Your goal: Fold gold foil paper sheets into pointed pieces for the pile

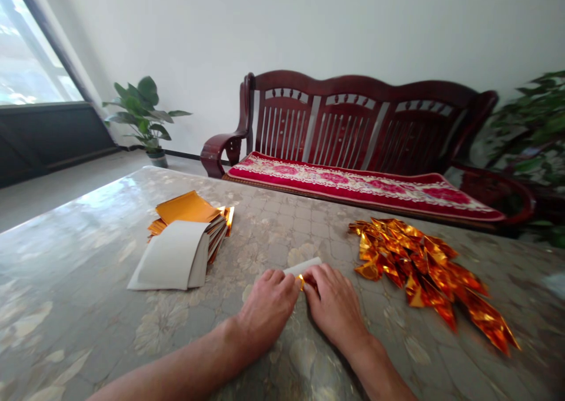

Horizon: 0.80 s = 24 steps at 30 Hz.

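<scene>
Near the front middle of the table, my left hand [272,300] and my right hand [333,300] come together over one sheet of foil paper [304,265]. Its pale back shows above the fingers, and a bit of gold shines between the thumbs. Both hands have their fingers closed on the paper, which they mostly hide. To the left lies a loose stack of foil paper sheets [172,257], some grey-white side up, some gold. On the right is a heap of folded gold foil pieces [410,259], pointed and shiny.
A patterned, glossy cover lies on the table [247,230]. Behind the far edge stands a dark red wooden bench [344,136] with a red floral cushion [366,189]. Potted plants [145,115] are at both sides, and a window [30,47] is at left.
</scene>
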Each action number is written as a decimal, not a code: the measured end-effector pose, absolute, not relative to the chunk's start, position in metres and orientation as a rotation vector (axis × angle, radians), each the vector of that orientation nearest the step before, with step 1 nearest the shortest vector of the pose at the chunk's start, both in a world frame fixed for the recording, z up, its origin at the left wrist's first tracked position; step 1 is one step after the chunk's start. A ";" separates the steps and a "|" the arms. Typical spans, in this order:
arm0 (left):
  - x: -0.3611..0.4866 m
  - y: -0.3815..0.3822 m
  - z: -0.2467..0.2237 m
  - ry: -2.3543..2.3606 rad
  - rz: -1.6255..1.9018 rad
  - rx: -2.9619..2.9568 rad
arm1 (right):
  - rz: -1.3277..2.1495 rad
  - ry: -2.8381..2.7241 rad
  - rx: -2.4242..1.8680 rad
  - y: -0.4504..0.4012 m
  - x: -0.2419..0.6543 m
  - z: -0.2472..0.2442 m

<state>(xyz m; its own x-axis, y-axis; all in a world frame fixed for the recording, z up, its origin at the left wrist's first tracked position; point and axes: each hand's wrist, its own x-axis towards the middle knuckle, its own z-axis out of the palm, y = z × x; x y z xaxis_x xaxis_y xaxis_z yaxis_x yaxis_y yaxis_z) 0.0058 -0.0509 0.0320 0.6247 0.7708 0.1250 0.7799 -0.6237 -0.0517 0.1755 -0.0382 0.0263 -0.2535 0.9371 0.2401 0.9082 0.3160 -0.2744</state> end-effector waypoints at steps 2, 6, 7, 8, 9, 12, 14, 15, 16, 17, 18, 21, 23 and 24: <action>0.006 -0.051 0.031 -1.307 -0.135 -2.732 | 0.123 -2.233 -1.652 -0.039 0.177 0.026; 0.008 -0.055 0.032 -1.286 -0.127 -2.733 | 0.183 -2.205 -1.631 -0.034 0.186 0.025; 0.009 -0.057 0.032 -1.281 -0.126 -2.736 | 0.198 -2.187 -1.616 -0.031 0.189 0.024; 0.010 -0.059 0.033 -1.282 -0.128 -2.739 | 0.206 -2.153 -1.606 -0.028 0.192 0.022; 0.012 -0.061 0.033 -1.289 -0.132 -2.741 | 0.212 -2.115 -1.592 -0.026 0.194 0.021; 0.016 -0.066 0.033 -1.338 -0.148 -2.732 | 0.208 -2.001 -1.565 -0.021 0.198 0.017; 0.019 -0.067 0.031 -1.361 -0.153 -2.726 | 0.166 -1.978 -1.583 -0.023 0.196 0.016; 0.019 -0.067 0.031 -1.369 -0.154 -2.726 | 0.134 -1.988 -1.599 -0.025 0.194 0.016; 0.020 -0.067 0.030 -1.375 -0.156 -2.727 | 0.097 -2.010 -1.613 -0.028 0.192 0.017; 0.020 -0.067 0.030 -1.383 -0.157 -2.730 | 0.063 -2.041 -1.620 -0.030 0.190 0.017; 0.020 -0.067 0.030 -1.392 -0.160 -2.734 | 0.040 -2.069 -1.617 -0.031 0.189 0.017; 0.018 -0.066 0.034 -1.406 -0.196 -2.765 | 0.026 -2.097 -1.596 -0.031 0.190 0.014; 0.016 -0.066 0.038 -1.407 -0.254 -2.787 | 0.027 -2.048 -1.615 -0.027 0.194 0.010; 0.016 -0.066 0.040 -1.406 -0.281 -2.800 | 0.019 -2.017 -1.639 -0.025 0.196 0.009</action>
